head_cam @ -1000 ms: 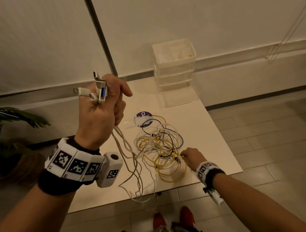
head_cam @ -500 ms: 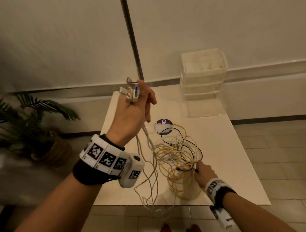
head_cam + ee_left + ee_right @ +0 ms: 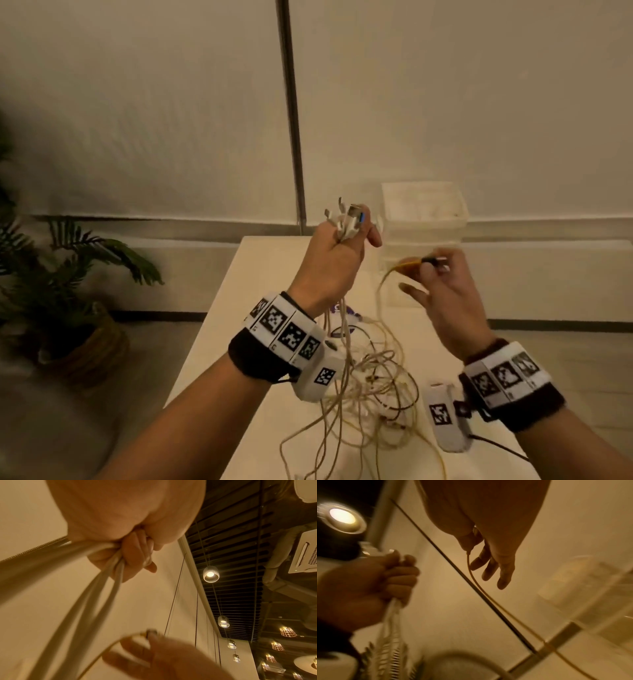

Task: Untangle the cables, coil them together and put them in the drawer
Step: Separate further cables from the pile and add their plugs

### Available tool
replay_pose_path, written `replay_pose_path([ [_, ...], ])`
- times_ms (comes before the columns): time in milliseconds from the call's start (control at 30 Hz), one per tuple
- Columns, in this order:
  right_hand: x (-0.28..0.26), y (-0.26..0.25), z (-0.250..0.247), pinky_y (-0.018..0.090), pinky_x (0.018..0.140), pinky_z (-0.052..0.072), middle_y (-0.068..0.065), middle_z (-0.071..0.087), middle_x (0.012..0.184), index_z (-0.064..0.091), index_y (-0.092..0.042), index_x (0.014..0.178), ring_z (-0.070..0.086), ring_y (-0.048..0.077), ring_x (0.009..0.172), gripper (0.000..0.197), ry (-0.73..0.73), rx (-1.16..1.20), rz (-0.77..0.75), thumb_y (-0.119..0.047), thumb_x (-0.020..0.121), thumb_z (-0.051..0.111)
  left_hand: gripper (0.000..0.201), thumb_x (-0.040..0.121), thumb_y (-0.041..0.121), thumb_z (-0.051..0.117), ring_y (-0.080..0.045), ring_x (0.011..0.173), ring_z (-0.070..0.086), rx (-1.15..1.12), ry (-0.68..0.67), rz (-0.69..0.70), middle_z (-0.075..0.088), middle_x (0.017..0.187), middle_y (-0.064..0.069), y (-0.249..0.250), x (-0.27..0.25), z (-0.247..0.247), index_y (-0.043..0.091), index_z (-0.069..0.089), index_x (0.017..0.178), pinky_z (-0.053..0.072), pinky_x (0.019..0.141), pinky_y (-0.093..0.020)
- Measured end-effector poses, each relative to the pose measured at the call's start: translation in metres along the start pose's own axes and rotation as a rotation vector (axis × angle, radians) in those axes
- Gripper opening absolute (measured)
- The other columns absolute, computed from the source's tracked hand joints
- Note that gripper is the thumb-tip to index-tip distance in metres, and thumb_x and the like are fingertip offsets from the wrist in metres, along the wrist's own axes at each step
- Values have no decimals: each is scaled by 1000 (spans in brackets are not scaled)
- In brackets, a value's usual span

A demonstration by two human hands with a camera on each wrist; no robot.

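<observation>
A bundle of white cables is gripped in the fisted left hand, while a yellow cable's plug is pinched by the right hand.

We have lifted our right hand off the table, now pinching the yellow cable's plug up beside our left hand.

matt white table, translucent plastic drawers
</observation>
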State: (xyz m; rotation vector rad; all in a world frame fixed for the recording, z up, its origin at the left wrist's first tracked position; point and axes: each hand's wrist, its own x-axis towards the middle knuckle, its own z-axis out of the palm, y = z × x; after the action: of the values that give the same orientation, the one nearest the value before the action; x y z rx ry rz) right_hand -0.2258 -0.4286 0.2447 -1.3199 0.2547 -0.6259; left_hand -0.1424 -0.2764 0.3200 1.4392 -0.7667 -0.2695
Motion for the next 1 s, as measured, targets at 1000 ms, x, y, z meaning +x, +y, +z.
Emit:
replay_pose_path([
  [1000,-34,-10,42,28,62,47,-1,60,64,68,-6,88,54,12,59,22,-452,-422,-32,-9,98,49,48,102,46,36,-16,49,49,-299,298,111,44,57,0,60,23,-61,18,42,64,47,45,-28],
])
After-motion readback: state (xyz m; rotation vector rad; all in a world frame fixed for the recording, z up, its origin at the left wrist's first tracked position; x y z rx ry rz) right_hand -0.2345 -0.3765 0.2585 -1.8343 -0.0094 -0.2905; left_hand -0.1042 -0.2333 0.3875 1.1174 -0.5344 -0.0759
